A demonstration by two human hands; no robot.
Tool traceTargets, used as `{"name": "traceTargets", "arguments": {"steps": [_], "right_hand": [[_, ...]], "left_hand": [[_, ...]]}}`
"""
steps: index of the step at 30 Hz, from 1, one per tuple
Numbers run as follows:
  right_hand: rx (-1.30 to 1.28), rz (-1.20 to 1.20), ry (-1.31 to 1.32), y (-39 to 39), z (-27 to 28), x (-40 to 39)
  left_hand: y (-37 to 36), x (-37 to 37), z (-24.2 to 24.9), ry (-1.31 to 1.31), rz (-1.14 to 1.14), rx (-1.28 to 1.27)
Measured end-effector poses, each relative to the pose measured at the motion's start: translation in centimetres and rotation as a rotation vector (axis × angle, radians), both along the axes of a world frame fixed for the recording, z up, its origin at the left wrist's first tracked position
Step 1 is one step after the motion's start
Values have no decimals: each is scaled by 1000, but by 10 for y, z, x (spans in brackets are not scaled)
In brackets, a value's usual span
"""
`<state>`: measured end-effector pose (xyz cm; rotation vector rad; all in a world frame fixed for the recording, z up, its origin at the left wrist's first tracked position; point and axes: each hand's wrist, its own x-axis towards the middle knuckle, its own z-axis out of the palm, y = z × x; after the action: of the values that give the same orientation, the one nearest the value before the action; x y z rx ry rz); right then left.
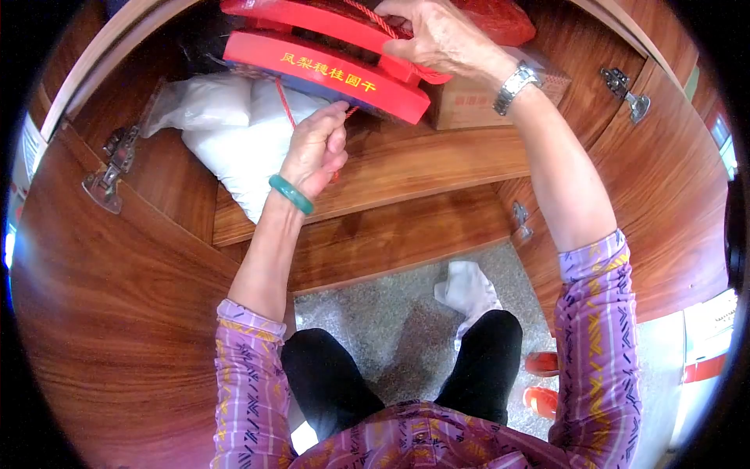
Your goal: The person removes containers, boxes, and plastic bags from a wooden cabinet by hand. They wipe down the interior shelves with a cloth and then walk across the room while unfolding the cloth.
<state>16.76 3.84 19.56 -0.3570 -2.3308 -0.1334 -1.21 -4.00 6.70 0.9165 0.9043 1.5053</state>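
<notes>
A red gift box (328,72) with yellow Chinese lettering lies tilted in an open wooden cabinet. Below its lettered edge, my left hand (319,144), with a green bangle on the wrist, is closed around a red cord (285,102) that runs up to the box. At the top, my right hand (433,35), wearing a metal watch (517,86), has thumb and fingers bent round another stretch of red cord (375,17) against the box's upper part. The fingertips there are partly hidden.
White plastic bags (234,141) lie left of the box. A cardboard carton (476,98) and a red package (500,19) sit on the right. Open cabinet doors with metal hinges (625,94) flank me. A white cloth-like item (469,293) and orange-red shoes (541,383) are on the floor.
</notes>
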Motion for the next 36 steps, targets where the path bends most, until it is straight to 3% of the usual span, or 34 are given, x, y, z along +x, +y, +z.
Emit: {"name": "traceTargets", "arguments": {"steps": [4,6,10,12,13,15,19,21,26,29,31,36], "right_hand": [[-22,-78,-53,-13,5,2],[-625,-125,-83,-38,23,9],[-368,31,5,-24,22,11],[-627,-5,-72,-37,28,16],[-626,-3,-70,-39,28,15],[-577,-104,-69,-41,27,11],[-480,-88,-75,-19,8,6],[131,-110,-1,-12,-9,-3],[95,-248,-34,-10,-25,-17],[-81,-417,-227,-14,-24,-17],[293,-213,114,4,-50,-16],[305,-221,64,12,-76,-8]], "left_hand": [[0,-3,-5,-20,-48,34],[0,-1,-7,-7,-32,23],[0,2,-4,-5,-4,5],[0,2,-2,-4,-3,9],[0,3,-2,-9,-7,10],[1,2,-3,-2,-10,15],[0,3,-3,9,-7,22],[0,5,-4,7,-6,20],[-2,5,-3,9,7,4],[-3,5,-3,22,-14,18],[-3,6,0,11,-13,12],[-1,4,3,34,2,-19]]}}
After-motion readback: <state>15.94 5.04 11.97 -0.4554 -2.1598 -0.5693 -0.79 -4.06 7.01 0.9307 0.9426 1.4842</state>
